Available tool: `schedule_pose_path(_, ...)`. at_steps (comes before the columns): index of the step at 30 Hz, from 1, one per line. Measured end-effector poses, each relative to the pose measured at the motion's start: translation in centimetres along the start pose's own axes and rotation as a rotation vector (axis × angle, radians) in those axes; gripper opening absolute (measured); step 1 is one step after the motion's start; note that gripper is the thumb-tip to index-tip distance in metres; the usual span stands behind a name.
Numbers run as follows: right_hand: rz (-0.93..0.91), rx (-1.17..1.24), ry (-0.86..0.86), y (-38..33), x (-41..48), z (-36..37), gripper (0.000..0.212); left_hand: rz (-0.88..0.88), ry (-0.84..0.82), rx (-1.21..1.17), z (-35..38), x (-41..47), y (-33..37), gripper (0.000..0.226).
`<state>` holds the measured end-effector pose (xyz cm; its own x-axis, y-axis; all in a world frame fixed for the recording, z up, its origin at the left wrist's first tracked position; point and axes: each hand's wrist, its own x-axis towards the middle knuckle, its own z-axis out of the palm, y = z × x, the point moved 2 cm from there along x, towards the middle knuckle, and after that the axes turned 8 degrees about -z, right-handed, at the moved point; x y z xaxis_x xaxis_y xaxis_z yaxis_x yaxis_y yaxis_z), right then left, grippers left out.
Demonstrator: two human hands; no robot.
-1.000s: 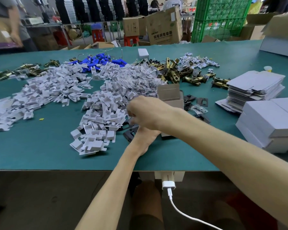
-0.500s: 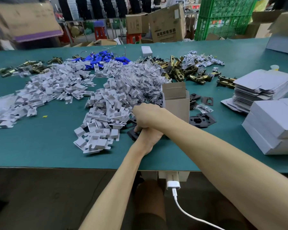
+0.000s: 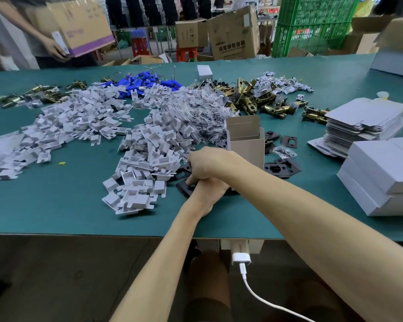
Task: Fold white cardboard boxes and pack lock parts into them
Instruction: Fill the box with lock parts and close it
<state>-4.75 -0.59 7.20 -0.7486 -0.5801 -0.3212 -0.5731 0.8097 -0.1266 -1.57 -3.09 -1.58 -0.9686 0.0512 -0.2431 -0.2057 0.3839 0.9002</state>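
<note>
"Picking up that flat black metal plate (image 3: 183, 189), how will it handle?" asks the first.

"Thin, stiff and light, I judge, but slick," says the second. "It lies flat on the green surface (image 3: 56, 205), so only its edges offer a hold. Tip one edge up, then pinch across the faces."

"And the hands?"

"The right hand (image 3: 209, 163) crosses over the left wrist, its fingers curled down and pinching the plate's edge. The left hand (image 3: 209, 196) lies beneath it against the plate. Its fingers are hidden, so I cannot tell whether they grip."

"Where is the box?"

"The open white cardboard box with the brown inside (image 3: 246, 147) stands upright just behind the hands, flap raised. It looks light and easily tipped, so steady a side wall while the plate goes in. More black plates (image 3: 279, 168) lie just right of it."
</note>
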Motion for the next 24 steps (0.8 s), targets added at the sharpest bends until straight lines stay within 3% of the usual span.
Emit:
schedule_pose_path(4,0.047,0.006,0.052,0.2,-0.1,0.2,0.066,0.004,0.018,-0.008,-0.2,-0.2,0.2,0.036)
schedule_pose_path(8,0.029,0.029,0.099,0.1,-0.3,0.3,0.041,-0.013,-0.015,-0.052,-0.1,-0.2,0.2,0.038)
schedule_pose_path(14,0.028,0.05,0.251,0.3,-1.0,0.6,0.025,-0.012,-0.005,-0.174,-0.2,-0.2,0.0,0.03)
schedule_pose_path(21,0.037,0.09,0.319,0.0,-1.5,0.5,0.032,-0.044,-0.001,-0.222,-0.1,-0.4,0.3,0.037)
schedule_pose_path(24,0.048,0.085,0.374,-0.5,-1.5,0.7,0.02,-0.011,-0.039,-0.277,-0.2,-1.0,0.6,0.036)
